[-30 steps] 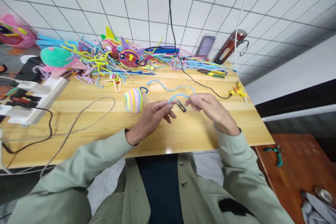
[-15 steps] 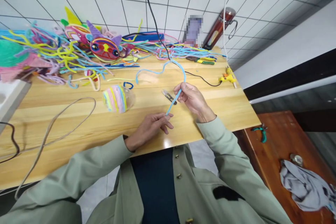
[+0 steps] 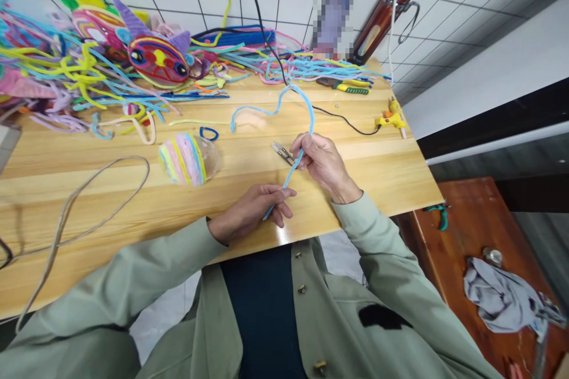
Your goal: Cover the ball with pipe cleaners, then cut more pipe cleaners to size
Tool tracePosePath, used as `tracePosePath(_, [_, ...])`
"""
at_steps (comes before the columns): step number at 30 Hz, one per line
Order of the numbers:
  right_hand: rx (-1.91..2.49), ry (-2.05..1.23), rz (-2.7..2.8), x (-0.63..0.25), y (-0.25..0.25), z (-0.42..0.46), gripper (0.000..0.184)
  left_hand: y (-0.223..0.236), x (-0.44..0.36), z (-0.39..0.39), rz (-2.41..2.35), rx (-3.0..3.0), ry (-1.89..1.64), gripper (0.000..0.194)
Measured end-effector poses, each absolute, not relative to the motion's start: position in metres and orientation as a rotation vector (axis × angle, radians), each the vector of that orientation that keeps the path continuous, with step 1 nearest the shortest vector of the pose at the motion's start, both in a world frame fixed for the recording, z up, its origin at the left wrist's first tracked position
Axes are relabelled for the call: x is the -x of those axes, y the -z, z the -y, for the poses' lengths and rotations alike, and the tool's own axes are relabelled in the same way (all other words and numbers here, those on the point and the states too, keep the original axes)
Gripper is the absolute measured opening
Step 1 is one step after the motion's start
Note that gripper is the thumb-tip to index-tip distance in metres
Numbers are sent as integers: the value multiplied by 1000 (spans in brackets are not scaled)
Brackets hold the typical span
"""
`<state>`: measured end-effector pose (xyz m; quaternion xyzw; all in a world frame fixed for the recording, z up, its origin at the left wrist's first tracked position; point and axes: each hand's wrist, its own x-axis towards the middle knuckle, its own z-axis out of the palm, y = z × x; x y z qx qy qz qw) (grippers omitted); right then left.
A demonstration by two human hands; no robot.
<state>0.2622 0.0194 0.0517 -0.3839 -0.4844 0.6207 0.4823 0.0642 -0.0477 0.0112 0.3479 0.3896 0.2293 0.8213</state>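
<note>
A light blue pipe cleaner curves up from my hands and bends over to the left, its far end near the tabletop. My right hand pinches it between thumb and fingers. Lower and to the left, my left hand grips it close to its near end, and a short tip sticks out below the fingers. Thread snips lie on the table just left of my right hand, partly covered by it. Left of them sits a clear ball partly covered in pastel stripes, with a small dark blue loop behind it.
Many coloured pipe cleaners and bright fish-like figures crowd the back of the table. Green-and-yellow pliers, a yellow glue gun and a red flask are at right. A cable loop lies left.
My left hand's hold has shifted up the pipe cleaner, so a short tip now shows below its fingers. The camera view has tilted slightly.
</note>
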Motion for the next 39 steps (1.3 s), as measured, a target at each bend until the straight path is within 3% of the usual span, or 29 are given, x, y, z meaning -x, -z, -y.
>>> tracePosePath(11, [910, -1579, 1119, -264, -50, -19, 59, -33, -70, 45, -670, -818, -666, 62])
tracePosePath(21, [980, -1520, 1314, -255, -56, -13, 62, -37, -77, 42, -784, -916, -495, 60])
tracePosePath(28, [1048, -1514, 1230, -260, -60, -22, 63, -33, -80, 37, -647, -652, -590, 85])
tracePosePath(39, [1036, -1507, 1281, -246, -50, -20, 63, -35, -79, 43, -794, -816, -618, 61])
